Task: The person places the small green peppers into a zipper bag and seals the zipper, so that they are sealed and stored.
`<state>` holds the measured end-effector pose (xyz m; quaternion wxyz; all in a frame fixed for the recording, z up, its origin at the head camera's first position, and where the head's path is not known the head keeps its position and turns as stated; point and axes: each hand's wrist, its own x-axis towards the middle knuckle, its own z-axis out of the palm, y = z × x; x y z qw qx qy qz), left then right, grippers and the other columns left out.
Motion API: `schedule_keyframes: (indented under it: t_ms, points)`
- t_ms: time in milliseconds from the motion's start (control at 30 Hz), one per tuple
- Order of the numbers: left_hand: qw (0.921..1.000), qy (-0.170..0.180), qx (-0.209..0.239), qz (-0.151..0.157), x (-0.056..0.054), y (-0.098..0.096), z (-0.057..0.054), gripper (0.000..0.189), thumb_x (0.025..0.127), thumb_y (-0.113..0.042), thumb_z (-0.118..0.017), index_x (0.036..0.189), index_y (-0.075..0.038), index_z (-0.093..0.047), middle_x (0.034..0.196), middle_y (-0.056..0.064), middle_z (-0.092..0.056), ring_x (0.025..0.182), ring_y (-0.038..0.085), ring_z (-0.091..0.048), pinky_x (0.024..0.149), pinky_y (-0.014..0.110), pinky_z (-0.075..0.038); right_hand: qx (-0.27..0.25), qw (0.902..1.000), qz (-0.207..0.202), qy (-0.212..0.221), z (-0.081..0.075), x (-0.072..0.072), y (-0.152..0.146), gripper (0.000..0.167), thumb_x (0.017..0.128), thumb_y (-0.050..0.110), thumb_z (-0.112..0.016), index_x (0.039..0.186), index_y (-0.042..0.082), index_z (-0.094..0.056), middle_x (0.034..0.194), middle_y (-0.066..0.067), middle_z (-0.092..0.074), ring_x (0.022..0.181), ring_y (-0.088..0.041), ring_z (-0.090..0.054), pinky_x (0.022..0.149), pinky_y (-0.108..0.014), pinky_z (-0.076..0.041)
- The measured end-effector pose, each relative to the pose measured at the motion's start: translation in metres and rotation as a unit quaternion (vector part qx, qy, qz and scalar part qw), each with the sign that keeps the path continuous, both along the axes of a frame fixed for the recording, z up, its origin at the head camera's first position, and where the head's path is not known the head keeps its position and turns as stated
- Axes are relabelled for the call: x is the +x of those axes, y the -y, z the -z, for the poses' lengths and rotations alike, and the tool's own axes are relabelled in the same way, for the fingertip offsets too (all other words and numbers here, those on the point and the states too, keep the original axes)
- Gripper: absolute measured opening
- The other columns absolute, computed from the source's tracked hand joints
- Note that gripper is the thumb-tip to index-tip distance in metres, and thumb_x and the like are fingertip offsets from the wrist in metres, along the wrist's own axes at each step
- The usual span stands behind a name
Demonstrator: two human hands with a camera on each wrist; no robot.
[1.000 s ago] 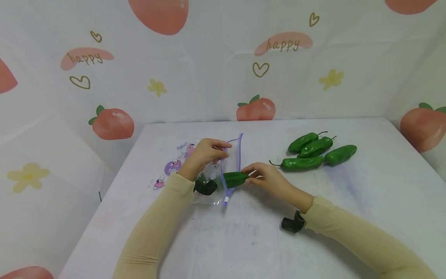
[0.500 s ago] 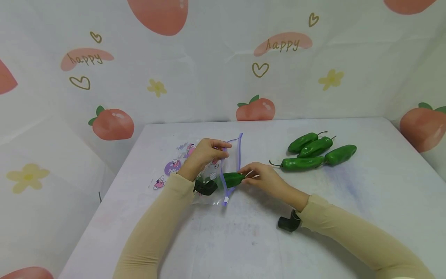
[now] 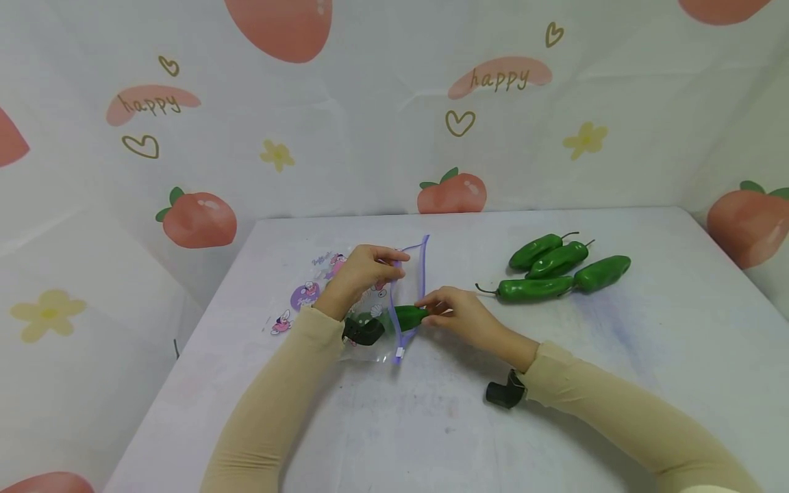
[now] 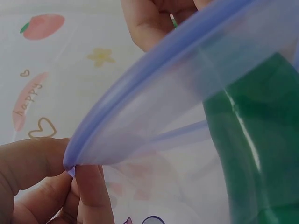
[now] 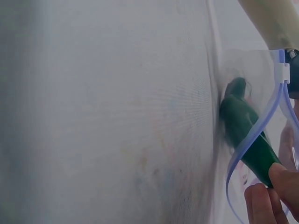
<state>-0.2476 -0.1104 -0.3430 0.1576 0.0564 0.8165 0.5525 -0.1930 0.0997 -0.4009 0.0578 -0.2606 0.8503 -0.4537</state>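
Observation:
My left hand (image 3: 362, 275) pinches the purple zip edge of a clear, cartoon-printed zip bag (image 3: 372, 352), and its mouth gapes to the right. In the left wrist view, thumb and finger grip that purple rim (image 4: 117, 102). My right hand (image 3: 465, 316) holds a green pepper (image 3: 407, 317) by its stem end. Most of the pepper lies inside the bag, as the right wrist view shows, with the held end (image 5: 261, 158) at the mouth. A dark green rounded shape (image 5: 237, 86) sits behind its far tip; I cannot tell whether it is a second pepper.
Several green peppers (image 3: 557, 260) lie grouped on the white tabletop (image 3: 456, 438) at the back right. A white slider (image 3: 400, 352) sits at the near end of the bag's zip. A fruit-printed cloth (image 3: 370, 137) hangs behind the table.
My right hand has moved a little left, sliding the pepper deeper into the bag. My left hand and the bag have stayed in place, as have the grouped peppers.

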Motion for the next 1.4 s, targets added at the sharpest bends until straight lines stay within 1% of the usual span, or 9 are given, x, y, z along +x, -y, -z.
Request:
schedule_keyframes:
  t_ms: [167,333,567,700,833,900,1033,1267,1400]
  points:
    - [1.0,-0.007,-0.002,0.003,0.0,0.0,0.0,0.028,0.086,-0.003,-0.069,0.114,-0.003,-0.07,0.075,0.001,-0.053,0.051,0.012,-0.04,0.055,0.023,-0.04,0.004,1.0,-0.004,0.005,-0.001,-0.001,0.004,0.027,0.085,0.006,-0.072,0.112,0.003,-0.07,0.105,-0.009,-0.07,0.094,-0.021,-0.068,0.081,-0.031,-0.055]
    - [0.9999,-0.005,-0.009,-0.001,0.0,0.0,0.0,0.028,0.085,-0.004,-0.07,0.114,-0.004,-0.071,0.076,0.002,-0.053,0.051,0.013,-0.041,0.055,0.023,-0.04,0.005,0.9999,-0.006,0.009,-0.001,-0.003,0.007,0.026,0.085,0.005,-0.072,0.111,0.003,-0.07,0.104,-0.009,-0.07,0.093,-0.021,-0.069,0.081,-0.032,-0.055]
    - [0.9999,-0.01,-0.008,0.004,0.0,0.0,0.0,0.03,0.085,-0.004,-0.069,0.115,-0.003,-0.07,0.075,0.001,-0.052,0.051,0.013,-0.04,0.055,0.024,-0.04,-0.001,0.9999,-0.011,0.006,-0.001,-0.004,0.011,0.024,0.086,0.003,-0.071,0.109,0.001,-0.07,0.103,-0.01,-0.071,0.093,-0.022,-0.069,0.083,-0.032,-0.055]
    - [0.9999,-0.008,-0.007,0.002,0.0,0.0,0.0,0.029,0.086,-0.003,-0.069,0.115,-0.003,-0.07,0.076,0.001,-0.053,0.051,0.013,-0.04,0.055,0.024,-0.04,-0.002,0.9999,-0.01,0.013,-0.002,-0.004,0.013,0.024,0.086,0.003,-0.07,0.11,0.002,-0.07,0.104,-0.01,-0.071,0.094,-0.02,-0.068,0.084,-0.032,-0.055]
    - [1.0,0.0,-0.005,-0.002,-0.001,0.0,0.0,0.029,0.085,-0.003,-0.07,0.114,-0.004,-0.071,0.076,0.001,-0.053,0.051,0.012,-0.04,0.055,0.023,-0.039,0.004,0.9998,-0.016,0.013,-0.001,-0.004,0.016,0.024,0.085,0.002,-0.071,0.109,0.001,-0.07,0.099,-0.008,-0.071,0.091,-0.018,-0.067,0.084,-0.031,-0.055]
    - [1.0,0.001,-0.001,-0.002,-0.001,0.0,0.0,0.029,0.085,-0.002,-0.069,0.114,-0.003,-0.07,0.076,0.001,-0.053,0.051,0.011,-0.04,0.054,0.023,-0.039,0.009,0.9997,-0.02,0.006,0.0,-0.004,0.018,0.023,0.085,0.003,-0.071,0.108,0.001,-0.07,0.096,-0.008,-0.071,0.09,-0.017,-0.067,0.083,-0.03,-0.055]
    - [1.0,-0.001,0.008,0.0,-0.001,0.0,0.001,0.03,0.085,-0.001,-0.069,0.115,-0.002,-0.07,0.074,0.001,-0.052,0.05,0.01,-0.039,0.052,0.022,-0.038,0.015,0.9996,-0.023,0.002,0.001,-0.004,0.02,0.022,0.084,0.003,-0.072,0.106,0.001,-0.071,0.09,-0.006,-0.07,0.087,-0.016,-0.067,0.081,-0.028,-0.055]
    - [0.9998,-0.001,0.017,0.004,0.0,0.0,0.001,0.03,0.086,0.0,-0.068,0.115,0.001,-0.069,0.073,0.0,-0.051,0.051,0.011,-0.038,0.052,0.023,-0.038,0.036,0.9988,-0.032,0.007,0.0,-0.005,0.022,0.021,0.083,0.004,-0.073,0.105,0.002,-0.072,0.087,-0.004,-0.07,0.083,-0.012,-0.065,0.078,-0.027,-0.055]
    - [0.9999,0.0,0.016,0.003,0.0,-0.001,0.001,0.029,0.085,-0.001,-0.069,0.115,0.0,-0.069,0.073,0.0,-0.051,0.051,0.011,-0.038,0.051,0.022,-0.037,0.047,0.9981,-0.041,0.005,0.0,-0.006,0.022,0.021,0.084,0.003,-0.072,0.105,0.002,-0.072,0.087,-0.003,-0.071,0.083,-0.01,-0.065,0.078,-0.026,-0.054]
